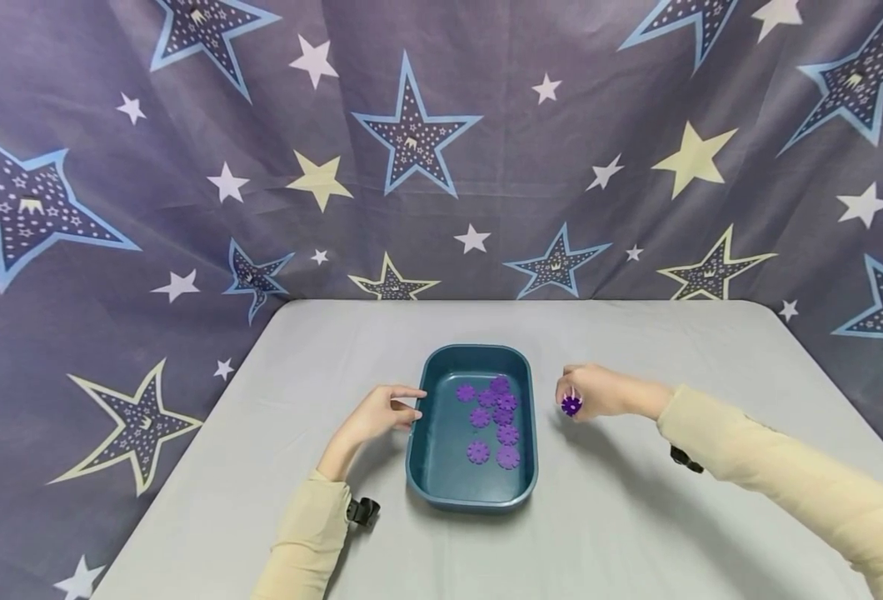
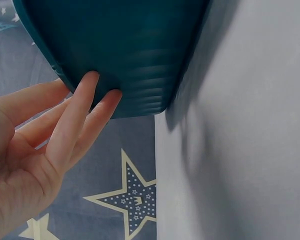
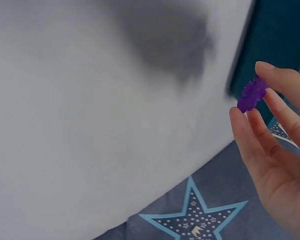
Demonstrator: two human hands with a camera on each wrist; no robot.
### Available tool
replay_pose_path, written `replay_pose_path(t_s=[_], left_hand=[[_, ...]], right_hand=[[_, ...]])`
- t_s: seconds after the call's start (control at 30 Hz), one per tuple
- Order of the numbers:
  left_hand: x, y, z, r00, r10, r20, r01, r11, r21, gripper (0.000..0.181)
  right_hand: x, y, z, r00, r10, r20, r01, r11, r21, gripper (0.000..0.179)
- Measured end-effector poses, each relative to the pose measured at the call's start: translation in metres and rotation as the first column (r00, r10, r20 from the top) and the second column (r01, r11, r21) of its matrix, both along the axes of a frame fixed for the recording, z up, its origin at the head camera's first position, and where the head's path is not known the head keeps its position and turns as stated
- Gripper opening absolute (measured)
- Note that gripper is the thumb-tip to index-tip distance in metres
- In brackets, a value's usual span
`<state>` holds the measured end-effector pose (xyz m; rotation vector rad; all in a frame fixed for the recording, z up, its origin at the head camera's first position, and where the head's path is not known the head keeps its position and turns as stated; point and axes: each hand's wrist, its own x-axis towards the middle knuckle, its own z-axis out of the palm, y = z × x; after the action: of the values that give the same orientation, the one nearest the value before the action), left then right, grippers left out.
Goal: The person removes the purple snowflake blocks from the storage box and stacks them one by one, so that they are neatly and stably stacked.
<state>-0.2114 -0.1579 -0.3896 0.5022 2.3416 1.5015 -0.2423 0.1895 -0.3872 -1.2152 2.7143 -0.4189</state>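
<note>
A dark teal plastic bin (image 1: 441,492) stands on the table, with several purple notched building discs (image 1: 478,452) on its floor, mostly toward the right side. My left hand (image 1: 372,414) holds the bin's left rim; in the left wrist view two fingertips (image 2: 93,80) press on the outer wall while other fingers reach over the rim. To the right of the bin, my right hand (image 1: 595,390) pinches one purple building disc (image 1: 572,406) between thumb and fingertips. In the right wrist view this disc (image 3: 252,95) appears nearly edge-on, above the table.
A pale cloth covers the table (image 1: 636,333). Behind it and along the sides hangs a grey-purple curtain (image 1: 456,225) printed with stars. Each wrist wears a dark strap; the left one (image 1: 363,512) shows below the sleeve cuff.
</note>
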Motion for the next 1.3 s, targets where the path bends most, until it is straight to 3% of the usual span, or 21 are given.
replay_pose_path(t_s=[0.27,0.73,0.83,1.07,1.3], left_hand=[[0.000,0.001,-0.001,1.000,-0.005,0.011,0.005,1.000,0.009,0.037],[0.002,0.001,0.002,1.000,0.000,0.002,0.000,1.000,0.008,0.036],[-0.001,0.001,-0.001,1.000,0.001,0.002,-0.001,1.000,0.006,0.036],[-0.014,-0.005,-0.022,1.000,0.013,0.015,-0.014,1.000,0.018,0.037],[-0.016,-0.006,-0.026,1.000,0.021,0.010,-0.021,1.000,0.002,0.038]], right_hand=[[0.007,0.010,-0.013,0.998,-0.019,0.055,0.019,1.000,-0.001,0.024],[0.008,0.022,-0.037,0.997,-0.036,0.066,0.038,0.999,-0.023,0.024],[0.009,0.025,-0.040,0.997,-0.037,0.074,0.039,0.999,-0.026,0.024],[0.009,0.028,-0.044,0.997,-0.032,0.074,0.035,0.999,-0.033,0.024],[0.010,0.029,-0.046,0.996,-0.049,0.079,0.052,0.998,-0.036,0.024]])
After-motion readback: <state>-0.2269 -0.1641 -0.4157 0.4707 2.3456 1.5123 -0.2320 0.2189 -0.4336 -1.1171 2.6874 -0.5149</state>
